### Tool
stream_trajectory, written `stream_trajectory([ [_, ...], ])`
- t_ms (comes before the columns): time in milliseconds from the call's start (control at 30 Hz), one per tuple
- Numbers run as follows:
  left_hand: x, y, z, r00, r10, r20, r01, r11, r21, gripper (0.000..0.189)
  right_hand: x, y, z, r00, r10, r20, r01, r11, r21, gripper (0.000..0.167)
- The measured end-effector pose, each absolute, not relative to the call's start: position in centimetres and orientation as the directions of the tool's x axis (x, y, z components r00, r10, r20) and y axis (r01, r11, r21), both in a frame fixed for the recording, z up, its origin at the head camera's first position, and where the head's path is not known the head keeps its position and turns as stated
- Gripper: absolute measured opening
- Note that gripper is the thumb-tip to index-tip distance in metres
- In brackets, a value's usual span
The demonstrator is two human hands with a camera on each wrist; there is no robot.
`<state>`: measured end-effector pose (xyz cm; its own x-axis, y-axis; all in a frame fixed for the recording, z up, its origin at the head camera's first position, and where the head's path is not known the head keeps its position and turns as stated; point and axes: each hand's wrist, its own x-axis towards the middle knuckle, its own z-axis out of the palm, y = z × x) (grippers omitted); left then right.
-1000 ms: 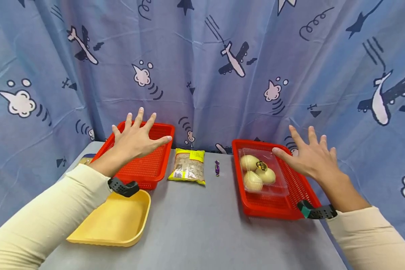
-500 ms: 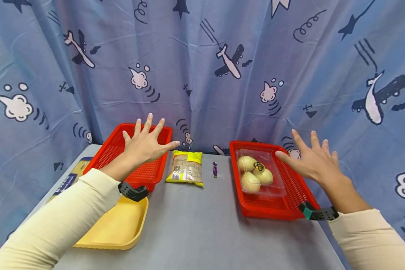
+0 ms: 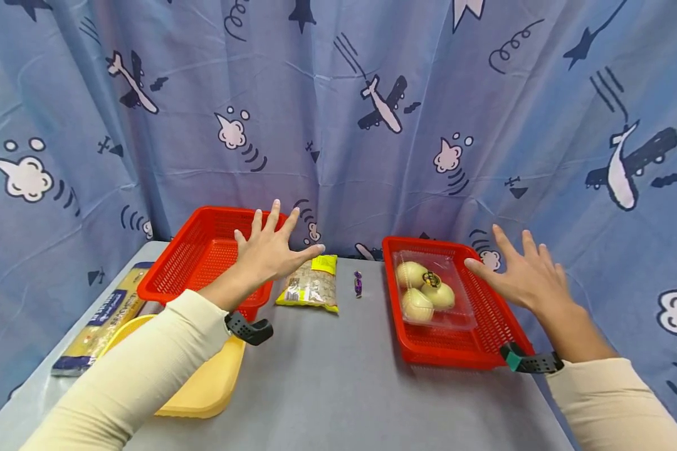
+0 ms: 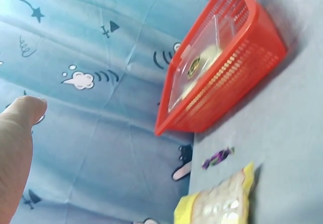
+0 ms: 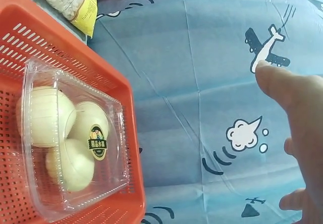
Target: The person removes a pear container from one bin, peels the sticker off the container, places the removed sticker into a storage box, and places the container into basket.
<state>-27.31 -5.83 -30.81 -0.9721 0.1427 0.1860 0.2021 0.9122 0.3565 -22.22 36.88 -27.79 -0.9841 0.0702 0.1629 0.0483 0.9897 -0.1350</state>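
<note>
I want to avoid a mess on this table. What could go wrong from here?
The small purple-wrapped item lies loose on the table, so a brush of the left hand might knock it away. In the head view the left sleeve overlaps the yellow tray and could catch its rim. The round pale pieces in the clear box might roll about if their red basket tips.

— What does the head view hide?
— The left hand (image 3: pixel 267 252) covers a corner of the yellow bag (image 3: pixel 313 289) and part of the left red basket (image 3: pixel 172 266); a sleeve (image 3: pixel 138 369) crosses the yellow tray (image 3: pixel 213 379)
— And the long packet (image 3: pixel 104 321)?
— Partly behind that tray, its lettering too small to read
— The wrist views?
— The right one crops the right hand (image 5: pixel 305 123); the left blurs the purple wrapper (image 4: pixel 218 157)
</note>
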Motion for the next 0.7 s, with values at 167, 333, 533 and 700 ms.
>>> stream_trajectory([
  [167, -27.0, -4.3, -31.8, -0.972, 0.153, 0.180, 0.213, 0.896, 0.390, 0.099, -22.3, 37.2, -28.3, -0.983, 0.077, 0.164, 0.049, 0.985, -0.164, 0.102],
  [333, -26.6, -2.8, -32.7, -0.968, 0.167, 0.186, 0.229, 0.891, 0.393, 0.094, -22.2, 37.6, -29.0, -0.986, 0.078, 0.150, 0.049, 0.981, -0.190, 0.101],
  [533, -26.2, -1.2, -33.4, -0.962, 0.193, 0.195, 0.259, 0.872, 0.415, 0.093, -22.4, 38.2, -29.9, -0.986, 0.087, 0.141, 0.056, 0.976, -0.210, 0.101],
  [700, -26.0, 0.0, -34.3, -0.961, 0.200, 0.193, 0.265, 0.870, 0.416, 0.094, -22.6, 38.8, -30.8, -0.988, 0.095, 0.123, 0.066, 0.973, -0.223, 0.100],
])
